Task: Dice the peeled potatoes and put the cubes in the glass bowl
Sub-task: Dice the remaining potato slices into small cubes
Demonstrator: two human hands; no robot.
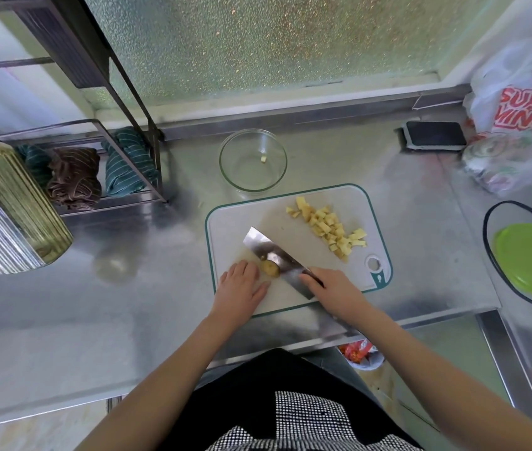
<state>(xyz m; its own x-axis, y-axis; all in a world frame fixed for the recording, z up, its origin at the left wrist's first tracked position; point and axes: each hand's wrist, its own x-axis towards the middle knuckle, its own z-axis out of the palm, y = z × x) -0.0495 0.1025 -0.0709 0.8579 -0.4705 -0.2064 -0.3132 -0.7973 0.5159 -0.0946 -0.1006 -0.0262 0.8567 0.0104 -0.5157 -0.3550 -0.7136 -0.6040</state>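
A white cutting board [349,203] with a teal rim lies on the steel counter. A pile of potato cubes [329,227] sits on its right half. My right hand [333,289] grips the handle of a cleaver [274,253], whose blade rests against a small potato piece [270,267] at the board's left. My left hand [240,284] holds that piece steady with curled fingers. The glass bowl [225,157] stands behind the board, with one cube [263,159] inside.
A wire rack with rolled cloths [74,177] stands at the left beside a ribbed metal container [7,216]. A phone [435,135] and a plastic bag [524,118] lie at the back right. A green lid [531,262] lies right of the board.
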